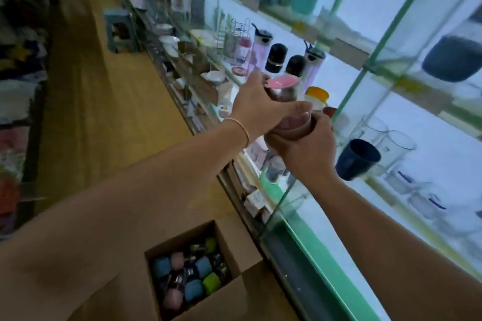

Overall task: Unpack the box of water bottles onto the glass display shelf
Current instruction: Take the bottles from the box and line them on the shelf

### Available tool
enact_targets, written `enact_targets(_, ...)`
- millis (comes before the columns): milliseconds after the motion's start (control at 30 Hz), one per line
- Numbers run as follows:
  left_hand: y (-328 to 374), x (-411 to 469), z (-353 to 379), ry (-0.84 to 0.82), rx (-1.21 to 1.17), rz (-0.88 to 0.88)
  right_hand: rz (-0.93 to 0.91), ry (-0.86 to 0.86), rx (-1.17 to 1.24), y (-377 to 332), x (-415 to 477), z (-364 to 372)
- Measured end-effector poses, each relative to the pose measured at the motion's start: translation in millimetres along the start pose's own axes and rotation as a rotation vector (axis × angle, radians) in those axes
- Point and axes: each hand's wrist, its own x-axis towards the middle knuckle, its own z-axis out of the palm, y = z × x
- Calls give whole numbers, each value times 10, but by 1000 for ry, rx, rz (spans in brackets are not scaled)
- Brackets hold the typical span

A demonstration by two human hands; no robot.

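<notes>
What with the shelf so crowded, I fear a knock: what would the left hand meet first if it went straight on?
Probably the black-capped bottle on the glass shelf: the left hand and the pink-lidded bottle it grips point toward it. Depth is unclear.

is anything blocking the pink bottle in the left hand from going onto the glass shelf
Partly. The left hand holds the pink-lidded bottle at the glass shelf edge, but an orange-lidded tub stands right behind it and black bottles further along, so room looks tight. The right hand grips a pink cup.
</notes>
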Motion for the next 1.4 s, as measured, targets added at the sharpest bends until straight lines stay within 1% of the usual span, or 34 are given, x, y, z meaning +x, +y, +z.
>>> enact_targets(100,519,5,229,-57,-56,83,14,114,22,-168,92,-520)
enact_targets(333,1687,-248,917,-160,-81,306,4,320,-47,-386,150,-1868)
enact_targets(467,2212,-519,1378,-203,-116,389,3,410,-68,-348,31,-2616)
enact_targets(600,2643,-908,1916,-300,-156,441,-1,511,-113,-184,-192,-3360)
enact_targets(700,2908,-1252,2359,-370,-170,482,18,591,-173,8,-405,-3897)
enact_targets(800,3140,-1617,2798,-438,-160,521,65,663,-183,234,-638,-4387)
enact_targets(967,3401,-2196,3472,-531,-164,558,137,734,-222,613,-1035,-5108)
enact_targets(1267,3729,-3107,4436,-688,-160,597,257,824,-247,1265,-1619,-6070)
enact_targets(1400,3809,-3396,4817,-709,-92,643,310,852,-259,1522,-1776,-6387)
